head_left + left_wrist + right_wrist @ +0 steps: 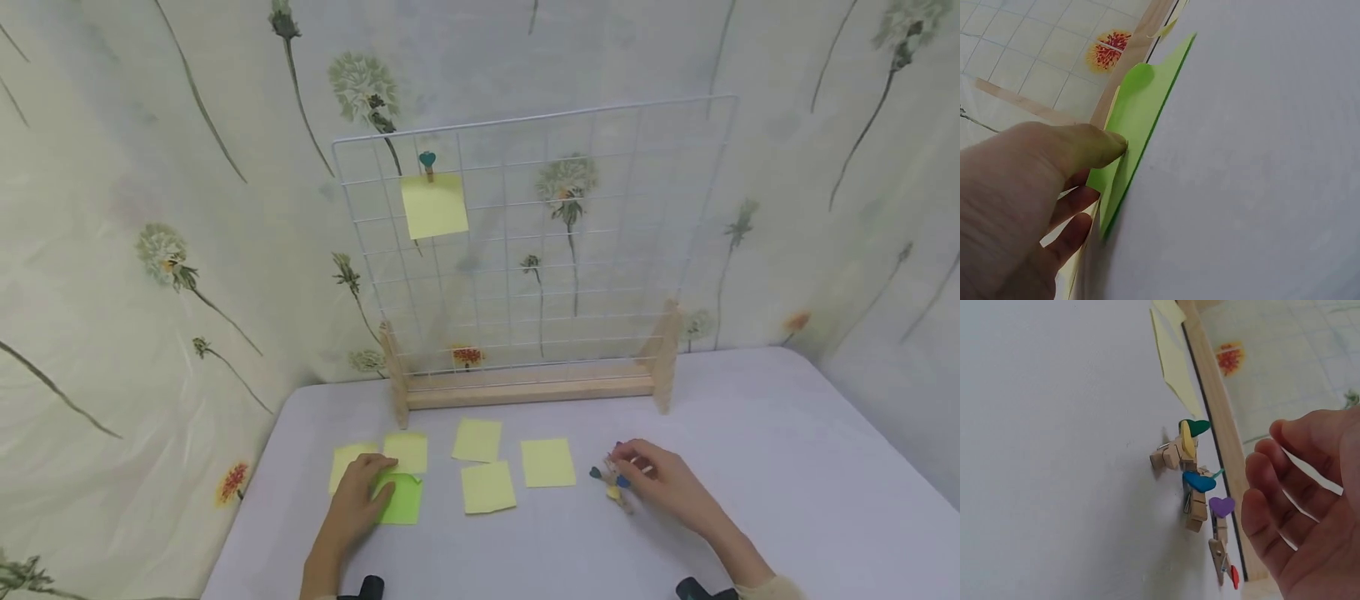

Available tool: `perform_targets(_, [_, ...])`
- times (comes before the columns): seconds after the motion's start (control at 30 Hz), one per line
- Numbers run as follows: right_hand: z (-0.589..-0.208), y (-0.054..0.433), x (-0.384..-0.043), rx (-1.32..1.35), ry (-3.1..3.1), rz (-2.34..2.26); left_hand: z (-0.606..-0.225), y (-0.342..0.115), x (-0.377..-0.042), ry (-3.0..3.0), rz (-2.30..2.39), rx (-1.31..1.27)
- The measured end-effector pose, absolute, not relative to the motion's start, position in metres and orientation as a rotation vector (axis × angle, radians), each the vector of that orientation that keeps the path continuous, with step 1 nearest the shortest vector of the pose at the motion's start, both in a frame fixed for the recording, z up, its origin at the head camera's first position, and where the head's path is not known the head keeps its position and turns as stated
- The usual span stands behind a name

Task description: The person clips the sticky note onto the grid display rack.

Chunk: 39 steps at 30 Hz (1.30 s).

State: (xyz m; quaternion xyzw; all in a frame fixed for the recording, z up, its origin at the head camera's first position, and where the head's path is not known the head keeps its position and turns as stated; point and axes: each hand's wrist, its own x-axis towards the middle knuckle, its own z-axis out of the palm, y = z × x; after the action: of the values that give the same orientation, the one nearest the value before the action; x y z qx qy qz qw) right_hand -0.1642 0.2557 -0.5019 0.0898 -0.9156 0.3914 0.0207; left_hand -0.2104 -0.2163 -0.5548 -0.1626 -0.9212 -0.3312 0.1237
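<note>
A green sticky note (403,500) lies at the left of the table, its far edge buckled upward. My left hand (356,504) is on it, thumb on its face and fingers at its far edge, pinching it; in the left wrist view the thumb (1107,147) creases the sheet. Small wooden clothespins (1196,509) with coloured hearts, green, yellow, blue, purple and red, lie in a heap at the right. Just over this heap is my right hand (667,483). Its fingers (1260,515) are loosely curved, with nothing seen between them.
Behind stands a white wire grid (504,250) on a wooden base (525,392). A yellow sticky note (437,208) hangs at its upper left from a clothespin with a teal heart (427,160). Several yellow sticky notes (489,487) lie between the hands. Flowered cloth surrounds the table.
</note>
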Motion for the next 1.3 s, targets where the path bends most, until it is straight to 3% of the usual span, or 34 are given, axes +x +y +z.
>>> perform_targets(0.47, [-0.532,0.247,-0.131,0.106,-2.815,1.384,-0.554,-0.221,-0.200,-2.588,-0.941,-0.538])
perform_targets(0.97, [-0.539,0.246,-0.126,0.091,-2.781,1.325,-0.559,-0.219,-0.200,-2.580,-0.948,-0.539])
perform_targets(1.3, [-0.539,0.246,-0.130,0.283,-2.704,1.108,-0.558,-0.215,-0.206,-2.549,-0.930,-0.518])
